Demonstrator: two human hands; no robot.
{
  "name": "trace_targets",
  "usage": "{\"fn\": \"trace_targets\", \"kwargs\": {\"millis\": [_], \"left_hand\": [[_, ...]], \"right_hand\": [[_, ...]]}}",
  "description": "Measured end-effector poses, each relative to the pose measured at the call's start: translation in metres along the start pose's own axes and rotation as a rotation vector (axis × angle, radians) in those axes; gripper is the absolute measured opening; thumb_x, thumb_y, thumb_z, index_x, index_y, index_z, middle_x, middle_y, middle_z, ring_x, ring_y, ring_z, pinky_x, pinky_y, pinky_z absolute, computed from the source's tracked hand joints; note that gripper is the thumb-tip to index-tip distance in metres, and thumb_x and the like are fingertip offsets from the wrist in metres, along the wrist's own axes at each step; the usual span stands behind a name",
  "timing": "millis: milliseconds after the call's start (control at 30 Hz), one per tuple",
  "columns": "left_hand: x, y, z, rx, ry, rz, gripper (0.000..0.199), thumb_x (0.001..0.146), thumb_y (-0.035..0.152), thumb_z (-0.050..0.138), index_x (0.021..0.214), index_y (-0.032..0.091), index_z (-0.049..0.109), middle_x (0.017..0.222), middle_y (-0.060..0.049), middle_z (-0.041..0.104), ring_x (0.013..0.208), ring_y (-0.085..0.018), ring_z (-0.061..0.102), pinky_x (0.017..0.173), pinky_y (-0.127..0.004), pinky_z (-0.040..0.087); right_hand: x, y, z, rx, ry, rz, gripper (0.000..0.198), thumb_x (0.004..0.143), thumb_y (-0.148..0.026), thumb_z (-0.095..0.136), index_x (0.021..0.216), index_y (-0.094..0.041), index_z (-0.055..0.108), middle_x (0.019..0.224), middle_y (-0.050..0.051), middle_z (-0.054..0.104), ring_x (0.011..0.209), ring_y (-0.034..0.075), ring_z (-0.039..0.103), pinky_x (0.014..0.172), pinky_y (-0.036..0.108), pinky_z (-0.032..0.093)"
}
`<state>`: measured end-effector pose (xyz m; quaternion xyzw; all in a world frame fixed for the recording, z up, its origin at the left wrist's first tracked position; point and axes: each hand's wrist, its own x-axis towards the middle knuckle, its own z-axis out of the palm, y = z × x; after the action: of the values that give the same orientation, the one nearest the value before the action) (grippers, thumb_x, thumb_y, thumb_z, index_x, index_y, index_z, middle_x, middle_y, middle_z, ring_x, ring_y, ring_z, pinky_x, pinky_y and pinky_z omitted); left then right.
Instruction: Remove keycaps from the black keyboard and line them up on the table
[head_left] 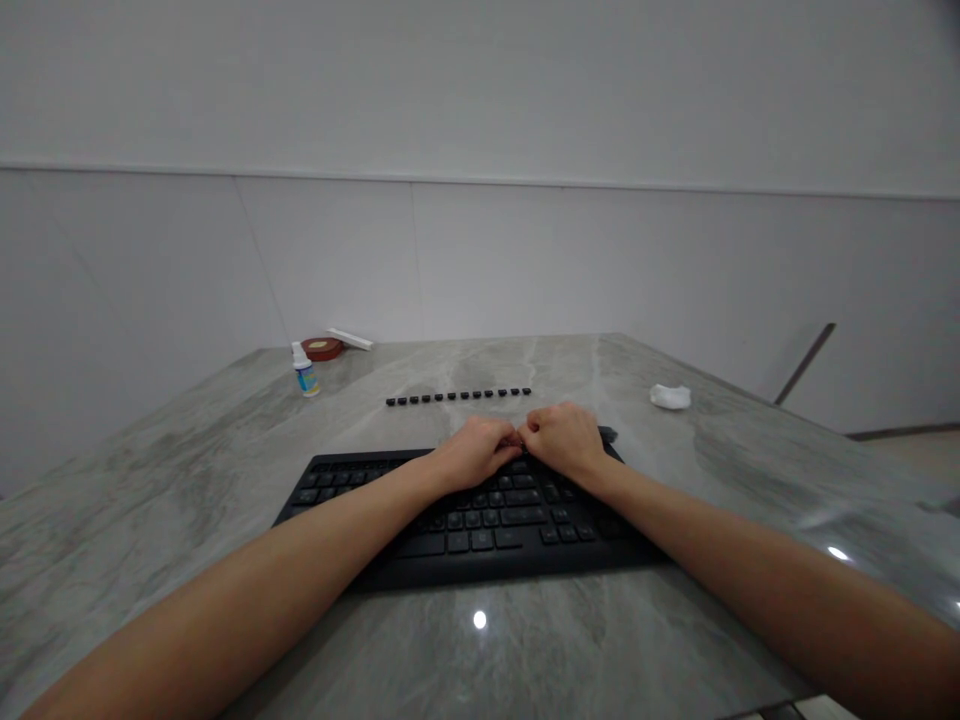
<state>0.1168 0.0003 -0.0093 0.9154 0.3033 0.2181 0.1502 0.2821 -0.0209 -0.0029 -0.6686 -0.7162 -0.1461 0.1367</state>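
A black keyboard (pixel 480 520) lies on the marbled table under both of my forearms. My left hand (pixel 480 450) is over its upper middle part, with thumb and fingers pinched together close to the top row; what they pinch is hidden. Right beside it, my right hand (pixel 562 437) is closed with curled fingers, its fingertips meeting those of the left. A dark piece (pixel 608 434) shows just past the right hand's outer side; I cannot tell whether that hand holds it. Behind the keyboard, several small black keycaps (pixel 457 396) stand in a straight row.
At the back left are a small white spray bottle (pixel 306 372) with a blue label, a reddish-brown box (pixel 322 348) and a white flat strip (pixel 350 339). A crumpled white cloth or tissue (pixel 670 397) lies on the right. The table (pixel 480 665) ends near a pale wall.
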Motion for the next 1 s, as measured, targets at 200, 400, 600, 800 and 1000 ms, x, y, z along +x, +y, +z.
{"fn": "trace_targets", "kwargs": {"millis": [200,400,600,800,1000], "left_hand": [[-0.002,0.001,0.001,0.047,0.036,-0.018,0.012,0.081,0.013,0.054,0.083,0.015,0.065,0.073,-0.003,0.067,0.068,-0.017,0.061,0.067,-0.027,0.047],[-0.003,0.002,0.001,0.082,0.095,-0.054,0.017,0.076,0.008,0.051,0.081,0.013,0.066,0.073,-0.005,0.067,0.068,-0.017,0.061,0.069,-0.028,0.047],[-0.004,0.001,0.000,0.102,0.112,-0.027,0.020,0.078,0.011,0.051,0.085,0.014,0.069,0.078,-0.006,0.066,0.075,-0.018,0.060,0.074,-0.029,0.048],[-0.006,0.003,-0.001,0.096,0.055,0.056,0.019,0.083,0.024,0.057,0.091,0.017,0.072,0.080,-0.005,0.062,0.078,-0.018,0.059,0.077,-0.030,0.047],[-0.004,0.004,-0.003,0.021,0.045,0.015,0.012,0.081,0.022,0.061,0.085,0.017,0.071,0.079,-0.003,0.061,0.075,-0.017,0.058,0.074,-0.029,0.047]], "right_hand": [[-0.002,0.000,0.002,0.020,0.049,-0.028,0.031,0.082,-0.034,0.046,0.073,-0.022,0.074,0.072,0.008,0.071,0.066,0.020,0.062,0.057,0.027,0.037],[-0.002,0.001,0.007,0.091,0.136,-0.075,0.033,0.083,-0.035,0.045,0.069,-0.022,0.072,0.064,0.005,0.069,0.059,0.017,0.058,0.054,0.026,0.030],[-0.001,0.006,0.005,0.170,0.204,-0.095,0.037,0.084,-0.035,0.044,0.059,-0.020,0.067,0.057,0.003,0.065,0.053,0.014,0.054,0.053,0.027,0.025],[0.000,0.012,0.003,0.180,0.217,-0.076,0.039,0.086,-0.036,0.042,0.059,-0.019,0.066,0.055,0.003,0.063,0.053,0.014,0.053,0.052,0.027,0.024],[0.001,0.013,0.003,0.160,0.186,-0.087,0.035,0.084,-0.036,0.045,0.061,-0.020,0.067,0.057,0.002,0.064,0.054,0.014,0.054,0.052,0.026,0.025]]}}
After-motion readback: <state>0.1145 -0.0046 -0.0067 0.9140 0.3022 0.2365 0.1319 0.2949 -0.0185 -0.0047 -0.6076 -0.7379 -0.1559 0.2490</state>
